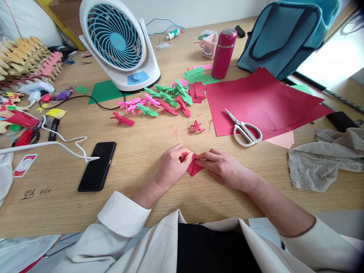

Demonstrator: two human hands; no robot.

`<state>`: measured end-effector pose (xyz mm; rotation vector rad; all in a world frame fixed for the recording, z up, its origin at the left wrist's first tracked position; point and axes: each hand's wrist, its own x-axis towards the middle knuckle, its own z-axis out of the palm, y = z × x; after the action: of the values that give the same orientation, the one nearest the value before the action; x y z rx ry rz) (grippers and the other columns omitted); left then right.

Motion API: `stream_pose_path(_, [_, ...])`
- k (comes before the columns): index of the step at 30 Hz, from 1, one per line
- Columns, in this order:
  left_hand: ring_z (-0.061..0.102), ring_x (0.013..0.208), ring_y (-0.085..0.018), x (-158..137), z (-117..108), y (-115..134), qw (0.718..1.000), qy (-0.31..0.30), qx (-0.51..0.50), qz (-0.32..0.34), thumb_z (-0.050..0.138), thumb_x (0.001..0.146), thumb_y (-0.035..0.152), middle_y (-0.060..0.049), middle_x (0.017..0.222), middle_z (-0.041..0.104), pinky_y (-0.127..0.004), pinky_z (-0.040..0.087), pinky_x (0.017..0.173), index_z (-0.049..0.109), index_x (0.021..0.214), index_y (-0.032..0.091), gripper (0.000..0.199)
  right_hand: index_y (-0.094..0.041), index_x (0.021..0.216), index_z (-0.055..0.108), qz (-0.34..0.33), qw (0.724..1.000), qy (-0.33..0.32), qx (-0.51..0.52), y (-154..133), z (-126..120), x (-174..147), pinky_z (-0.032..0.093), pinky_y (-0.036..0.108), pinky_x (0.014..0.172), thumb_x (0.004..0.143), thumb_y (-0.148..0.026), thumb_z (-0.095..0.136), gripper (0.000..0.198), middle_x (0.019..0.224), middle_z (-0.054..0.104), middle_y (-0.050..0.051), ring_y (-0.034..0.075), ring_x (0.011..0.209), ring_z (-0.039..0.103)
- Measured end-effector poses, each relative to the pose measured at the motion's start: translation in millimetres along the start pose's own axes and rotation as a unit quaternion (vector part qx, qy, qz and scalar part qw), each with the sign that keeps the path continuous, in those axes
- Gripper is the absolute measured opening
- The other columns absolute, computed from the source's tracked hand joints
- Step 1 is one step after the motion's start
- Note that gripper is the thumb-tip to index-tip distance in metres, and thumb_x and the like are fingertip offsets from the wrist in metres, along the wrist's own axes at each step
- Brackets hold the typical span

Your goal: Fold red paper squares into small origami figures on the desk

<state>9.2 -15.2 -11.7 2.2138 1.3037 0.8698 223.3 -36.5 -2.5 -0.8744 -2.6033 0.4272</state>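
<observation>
A small folded piece of red paper (193,168) lies on the wooden table in front of me, its lower corner pointing my way. My left hand (174,163) pinches its left side between thumb and fingers. From the right, my right hand (223,167) grips the upper right edge with its fingertips. Just beyond my hands sits a little folded red paper figure (196,127). Farther off is a pile of similar green paper figures (170,93), mixed with pink paper figures (132,105) and several red ones.
White-handled scissors (247,132) rest partly on large red sheets (256,102) at right. A black phone (97,167) with a white cable lies left. Behind stand a fan (119,41), a red thermos (224,53) and a blue bag (284,34). A crumpled cloth (327,157) is far right.
</observation>
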Motion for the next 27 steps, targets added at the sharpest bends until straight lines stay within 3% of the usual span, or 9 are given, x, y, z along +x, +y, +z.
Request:
stream_pose_path(5, [0.06,0.072,-0.015,0.5,-6.1,1.0,1.0,-0.013,-0.002,-0.007,0.044,0.098,0.022,-0.004,0.075,0.064,-0.027,0.045,0.068,0.07,0.08,0.016,0.032,-0.013,0.114,0.065,0.004,1.0,-0.002,-0.004,-0.3,0.0,-0.6,0.051,0.038,0.086,0.093,-0.006,0.043,0.031,0.119,0.062,0.013,0.023,0.098,0.054])
stream_pose_path(9, [0.064,0.084,-0.016,1.4,-11.7,4.9,0.999,-0.038,-0.029,-0.017,0.033,0.102,0.022,-0.007,0.088,0.069,-0.029,0.047,0.076,0.071,0.094,0.016,0.04,-0.012,0.114,0.065,0.004,1.0,-0.002,-0.015,-0.7,0.0,-0.6,0.05,0.038,0.085,0.093,-0.006,0.044,0.03,0.118,0.063,0.013,0.023,0.097,0.054])
stream_pose_path(15, [0.063,0.085,-0.016,-4.9,-7.4,2.3,1.0,-0.014,-0.01,0.006,0.062,0.09,0.022,-0.003,0.09,0.067,-0.029,0.049,0.078,0.069,0.094,0.02,0.008,-0.013,0.108,0.066,-0.015,0.999,0.006,-0.037,0.7,0.1,-1.3,0.048,0.037,0.083,0.094,-0.007,0.043,0.028,0.118,0.062,0.014,0.022,0.092,0.053])
stream_pose_path(27, [0.061,0.092,-0.019,-12.0,-3.1,1.6,0.993,-0.044,0.051,0.094,0.059,0.085,0.004,-0.004,0.093,0.066,-0.035,0.051,0.085,0.063,0.097,0.02,0.02,-0.014,0.113,0.065,-0.004,0.998,0.011,-0.059,3.0,0.0,-2.5,0.049,0.039,0.082,0.095,-0.01,0.044,0.027,0.118,0.064,0.013,0.024,0.094,0.053])
